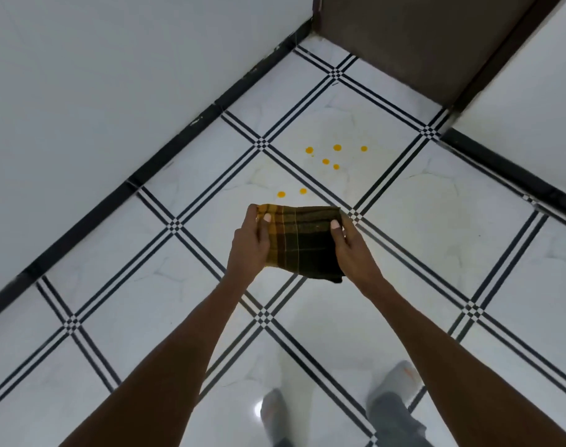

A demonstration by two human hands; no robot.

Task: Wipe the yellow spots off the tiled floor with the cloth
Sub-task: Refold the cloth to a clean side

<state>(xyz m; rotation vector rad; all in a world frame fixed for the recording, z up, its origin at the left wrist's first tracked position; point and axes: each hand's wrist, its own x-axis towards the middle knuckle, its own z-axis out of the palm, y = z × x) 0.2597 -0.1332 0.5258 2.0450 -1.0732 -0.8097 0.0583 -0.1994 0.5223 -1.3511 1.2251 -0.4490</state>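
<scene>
Hands hold a folded plaid cloth (302, 241) above the white tiled floor (436, 221) — left hand (251, 243) pinching its left edge, right hand (351, 250) pinching its right edge. Seven yellow spots (326, 161) dot the tiles just beyond the cloth — unwiped. Grey slippers (401, 379) show near.

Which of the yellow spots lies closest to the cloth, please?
The lower-left spot, just above the cloth; its neighbour sits slightly farther, the other five well beyond.

white walls (98, 91), brown door (414, 33)
</scene>
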